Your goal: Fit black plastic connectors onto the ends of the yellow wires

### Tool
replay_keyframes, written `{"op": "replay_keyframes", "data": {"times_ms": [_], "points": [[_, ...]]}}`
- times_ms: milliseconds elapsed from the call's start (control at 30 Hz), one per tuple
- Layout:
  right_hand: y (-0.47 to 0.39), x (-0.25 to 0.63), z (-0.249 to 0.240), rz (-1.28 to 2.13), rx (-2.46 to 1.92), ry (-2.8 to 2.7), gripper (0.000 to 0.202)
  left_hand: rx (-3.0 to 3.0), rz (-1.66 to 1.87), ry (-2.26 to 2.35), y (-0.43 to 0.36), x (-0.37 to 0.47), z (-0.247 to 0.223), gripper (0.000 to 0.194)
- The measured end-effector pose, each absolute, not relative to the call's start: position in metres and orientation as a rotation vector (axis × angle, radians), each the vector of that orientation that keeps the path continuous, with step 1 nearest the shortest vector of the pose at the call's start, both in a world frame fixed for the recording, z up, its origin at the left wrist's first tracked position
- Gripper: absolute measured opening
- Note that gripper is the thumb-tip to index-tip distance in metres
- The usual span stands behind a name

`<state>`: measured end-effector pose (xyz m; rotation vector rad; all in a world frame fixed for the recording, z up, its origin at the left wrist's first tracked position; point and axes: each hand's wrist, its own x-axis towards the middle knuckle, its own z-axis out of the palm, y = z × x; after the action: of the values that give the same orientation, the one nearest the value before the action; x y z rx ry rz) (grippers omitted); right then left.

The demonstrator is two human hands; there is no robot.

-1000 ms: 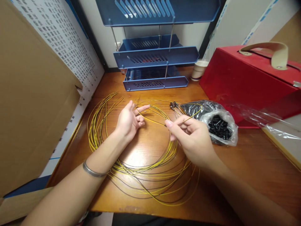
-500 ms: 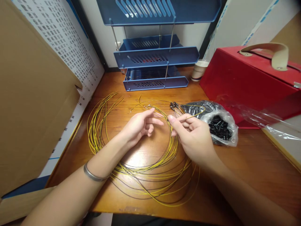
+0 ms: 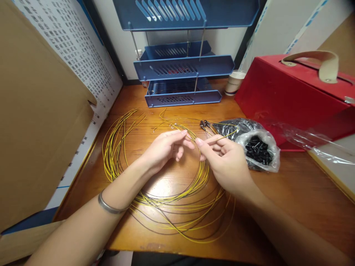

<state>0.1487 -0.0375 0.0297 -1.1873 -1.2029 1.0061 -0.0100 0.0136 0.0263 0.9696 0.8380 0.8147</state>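
Note:
My right hand (image 3: 224,159) pinches a thin yellow wire (image 3: 227,135) between thumb and forefinger, above the coil. The wire loops out past my knuckles on the right. My left hand (image 3: 169,147) faces it, with thumb and forefinger closed about the same wire and the other fingers loosely curled. Below both hands lies a coil of yellow and black wires (image 3: 203,177) on the wooden table. Its left part is a separate-looking bundle of yellow wires (image 3: 108,159) with loose ends. Several small black-headed parts (image 3: 203,125) lie just beyond my right hand.
An opened plastic bag (image 3: 273,147) of small black pieces (image 3: 257,149) stands right of my hand. Behind it are a red box (image 3: 277,96) with a beige handle and a paper cup (image 3: 234,83). Blue tray shelves (image 3: 183,98) stand at the back; cardboard (image 3: 44,111) edges the left.
My right hand has shifted slightly left toward my left hand. My left thumb has come closer to its forefinger at the wire, and the wire's free end has swung a little left.

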Motion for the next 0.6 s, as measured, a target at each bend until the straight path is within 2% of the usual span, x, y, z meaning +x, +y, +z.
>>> {"op": "replay_keyframes", "data": {"times_ms": [167,600], "points": [[-0.038,0.15,0.028,0.997,-1.223,-1.213,0.024,0.85,0.927,0.945,0.013,-0.007,0.033,0.02],[-0.04,0.151,0.032,1.036,-1.207,-1.206,0.031,0.49,1.371,1.145,0.025,-0.014,0.036,0.028]]}}
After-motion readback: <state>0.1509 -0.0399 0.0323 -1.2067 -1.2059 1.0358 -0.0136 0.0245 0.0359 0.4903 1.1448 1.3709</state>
